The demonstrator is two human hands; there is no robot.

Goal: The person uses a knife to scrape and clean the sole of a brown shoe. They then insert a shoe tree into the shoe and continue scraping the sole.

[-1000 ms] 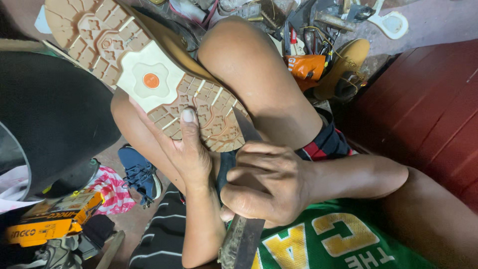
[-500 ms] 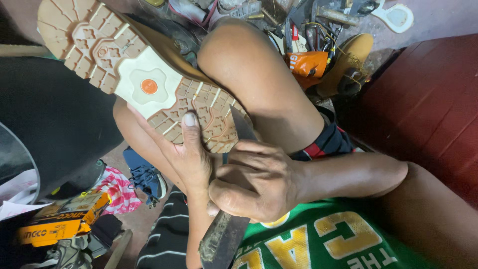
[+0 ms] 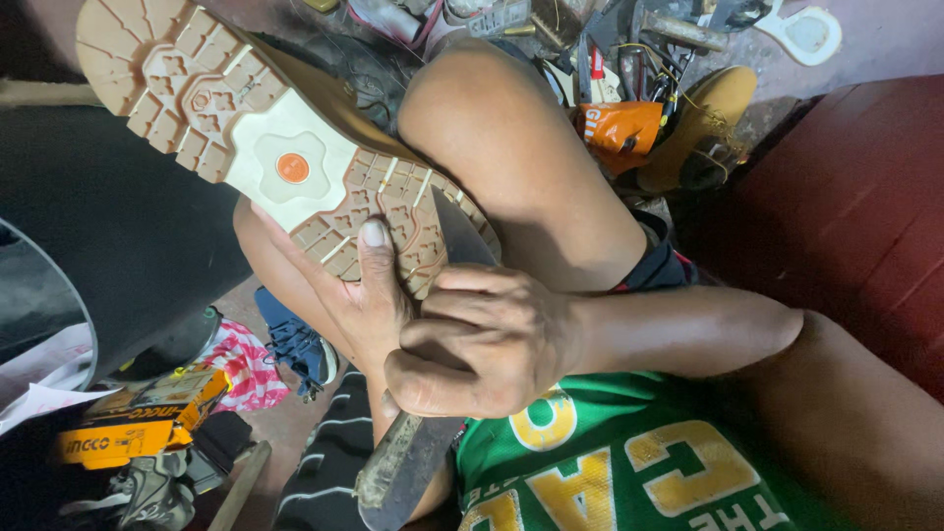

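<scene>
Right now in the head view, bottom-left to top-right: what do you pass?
Yellow tool box → striped pink cloth → left hand with thumb on the boot sole → right hand gripping the knife → orange packet → tan boot.

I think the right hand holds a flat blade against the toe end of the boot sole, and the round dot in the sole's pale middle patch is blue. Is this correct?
Not quite. The head view shows the dot is orange, not blue. The rest stands: the right hand holds the flat blade against the toe end of the boot sole.
</scene>
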